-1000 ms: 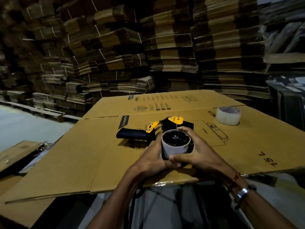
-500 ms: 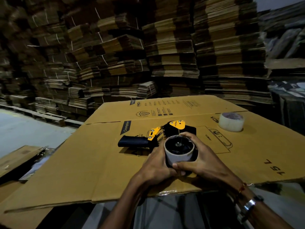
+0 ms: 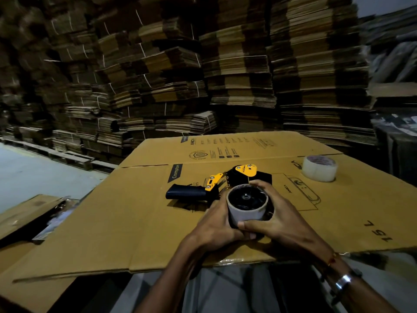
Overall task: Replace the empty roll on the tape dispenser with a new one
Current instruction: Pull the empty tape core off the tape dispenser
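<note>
A black and yellow tape dispenser [image 3: 216, 184] lies on its side on a flattened cardboard box [image 3: 135, 222], handle pointing left. The empty grey cardboard roll [image 3: 247, 212] sits on its black hub, open end up. My left hand [image 3: 216, 224] grips the roll from the left. My right hand [image 3: 277, 219] wraps it from the right, fingers over the far rim and thumb on the near wall. A new clear tape roll [image 3: 319, 168] lies flat on the cardboard at the far right, apart from both hands.
Tall stacks of flattened cartons [image 3: 225, 75] fill the background. The cardboard's near edge [image 3: 203, 265] overhangs just below my wrists. More flat cardboard [image 3: 24, 213] lies lower left, with grey floor [image 3: 33, 172] beyond it.
Both hands keep the same grip on the empty roll. The scene sits a little lower and further right in view; the dispenser has not visibly moved on the cardboard.
</note>
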Demonstrator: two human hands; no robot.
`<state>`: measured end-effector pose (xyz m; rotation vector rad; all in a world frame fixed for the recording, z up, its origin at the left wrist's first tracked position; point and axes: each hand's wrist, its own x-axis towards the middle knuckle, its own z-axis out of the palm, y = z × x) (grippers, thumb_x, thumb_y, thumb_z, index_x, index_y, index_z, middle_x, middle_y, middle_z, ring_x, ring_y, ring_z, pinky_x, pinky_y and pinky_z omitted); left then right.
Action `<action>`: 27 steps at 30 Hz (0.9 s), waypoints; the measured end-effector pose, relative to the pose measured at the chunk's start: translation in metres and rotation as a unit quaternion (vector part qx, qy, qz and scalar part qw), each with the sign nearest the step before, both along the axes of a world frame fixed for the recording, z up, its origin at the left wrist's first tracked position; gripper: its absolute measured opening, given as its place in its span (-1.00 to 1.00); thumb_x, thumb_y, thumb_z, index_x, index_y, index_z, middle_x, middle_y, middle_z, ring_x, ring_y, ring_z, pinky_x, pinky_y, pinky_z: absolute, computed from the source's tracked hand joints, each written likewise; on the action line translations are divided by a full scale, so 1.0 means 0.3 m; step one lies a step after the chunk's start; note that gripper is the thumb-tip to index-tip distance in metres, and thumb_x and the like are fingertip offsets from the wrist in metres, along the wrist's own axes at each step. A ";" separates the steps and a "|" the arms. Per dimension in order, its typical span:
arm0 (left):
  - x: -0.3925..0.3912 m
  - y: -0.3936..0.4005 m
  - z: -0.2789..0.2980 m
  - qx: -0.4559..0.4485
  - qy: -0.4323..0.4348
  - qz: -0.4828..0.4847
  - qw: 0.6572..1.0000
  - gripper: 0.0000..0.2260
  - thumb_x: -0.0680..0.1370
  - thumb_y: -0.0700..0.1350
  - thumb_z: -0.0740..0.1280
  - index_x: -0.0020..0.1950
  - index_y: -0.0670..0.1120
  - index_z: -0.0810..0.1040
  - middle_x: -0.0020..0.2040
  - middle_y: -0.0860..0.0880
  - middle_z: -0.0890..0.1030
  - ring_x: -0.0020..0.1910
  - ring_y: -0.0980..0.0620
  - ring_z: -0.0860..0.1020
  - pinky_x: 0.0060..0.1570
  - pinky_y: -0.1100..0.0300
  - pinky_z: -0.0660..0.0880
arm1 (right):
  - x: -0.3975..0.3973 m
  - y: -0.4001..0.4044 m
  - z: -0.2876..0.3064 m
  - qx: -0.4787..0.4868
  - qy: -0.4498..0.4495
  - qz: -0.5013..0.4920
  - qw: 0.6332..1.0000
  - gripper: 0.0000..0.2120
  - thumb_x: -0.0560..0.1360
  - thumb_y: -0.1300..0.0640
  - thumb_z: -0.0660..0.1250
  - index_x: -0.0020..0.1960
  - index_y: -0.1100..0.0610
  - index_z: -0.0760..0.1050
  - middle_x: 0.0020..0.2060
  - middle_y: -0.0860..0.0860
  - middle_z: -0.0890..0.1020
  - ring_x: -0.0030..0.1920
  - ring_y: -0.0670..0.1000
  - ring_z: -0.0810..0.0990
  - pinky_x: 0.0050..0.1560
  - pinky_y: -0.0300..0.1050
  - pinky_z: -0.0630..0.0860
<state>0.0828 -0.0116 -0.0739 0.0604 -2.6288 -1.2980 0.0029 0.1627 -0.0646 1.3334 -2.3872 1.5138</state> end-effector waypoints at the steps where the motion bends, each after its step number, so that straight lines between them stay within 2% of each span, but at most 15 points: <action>1: 0.001 -0.001 0.002 -0.002 -0.003 -0.003 1.000 -0.04 0.18 0.14 0.60 0.48 0.22 0.19 0.34 0.12 0.45 0.36 0.06 0.41 0.37 -0.04 0.42 | 0.006 0.002 0.003 0.000 0.007 -0.002 1.000 -0.14 0.22 -0.15 0.62 0.40 -0.24 0.27 0.23 -0.20 0.58 0.24 -0.17 0.56 0.26 -0.01 0.54; 3: 0.005 -0.002 0.009 -0.010 -0.006 -0.013 1.000 -0.08 0.24 0.08 0.61 0.49 0.18 0.20 0.32 0.10 0.45 0.32 0.08 0.44 0.34 0.01 0.45 | 0.017 0.007 0.007 0.003 0.026 -0.004 1.000 -0.20 0.24 -0.15 0.61 0.36 -0.25 0.27 0.20 -0.21 0.58 0.21 -0.19 0.57 0.22 -0.02 0.56; 7: 0.018 -0.008 0.021 -0.014 -0.017 -0.036 0.999 -0.13 0.34 -0.05 0.62 0.52 0.15 0.20 0.26 0.15 0.44 0.26 0.12 0.44 0.28 0.21 0.43 | 0.034 0.010 0.004 0.009 0.061 -0.023 0.998 -0.44 0.27 -0.24 0.56 0.15 -0.18 0.37 0.19 -0.19 0.54 0.19 -0.20 0.54 0.14 -0.06 0.58; 12: 0.019 -0.010 0.024 -0.021 -0.014 -0.042 0.999 -0.11 0.33 -0.02 0.62 0.53 0.13 0.20 0.32 0.11 0.45 0.31 0.09 0.44 0.35 0.08 0.43 | 0.040 0.008 -0.001 -0.001 0.067 -0.030 0.997 -0.52 0.24 -0.28 0.54 0.02 -0.21 0.39 0.17 -0.21 0.54 0.17 -0.25 0.53 0.06 -0.25 0.54; 17: 0.006 -0.013 0.010 -0.025 -0.015 -0.035 0.999 -0.10 0.29 0.07 0.61 0.51 0.18 0.19 0.36 0.08 0.43 0.34 0.04 0.41 0.38 -0.03 0.40 | 0.043 0.011 0.000 -0.013 0.057 -0.022 0.998 -0.54 0.28 -0.14 0.60 0.03 -0.28 0.41 0.16 -0.20 0.56 0.17 -0.24 0.54 0.12 -0.16 0.57; 21: 0.003 -0.012 0.004 -0.022 -0.017 -0.030 0.999 -0.08 0.26 0.08 0.61 0.50 0.20 0.19 0.34 0.10 0.46 0.33 0.06 0.44 0.37 -0.03 0.43 | 0.039 0.010 -0.013 -0.009 0.051 -0.029 0.998 -0.50 0.26 -0.21 0.57 0.08 -0.18 0.41 0.20 -0.19 0.55 0.21 -0.19 0.54 0.17 -0.08 0.57; 24: 0.002 -0.014 0.001 -0.024 -0.017 -0.029 0.999 -0.07 0.25 0.10 0.61 0.50 0.20 0.18 0.34 0.10 0.46 0.32 0.06 0.44 0.35 -0.04 0.44 | 0.037 0.012 -0.015 -0.004 0.054 -0.024 0.998 -0.44 0.26 -0.24 0.54 0.15 -0.13 0.39 0.23 -0.18 0.53 0.23 -0.19 0.53 0.16 -0.14 0.56; 27: 0.003 -0.011 0.000 -0.031 -0.015 -0.027 0.999 -0.10 0.25 0.16 0.60 0.48 0.22 0.19 0.31 0.10 0.46 0.31 0.04 0.44 0.33 -0.06 0.46 | 0.034 0.012 -0.007 -0.017 -0.009 -0.007 1.000 -0.50 0.33 -0.25 0.48 0.18 -0.09 0.46 0.26 -0.19 0.52 0.25 -0.22 0.51 0.16 -0.19 0.54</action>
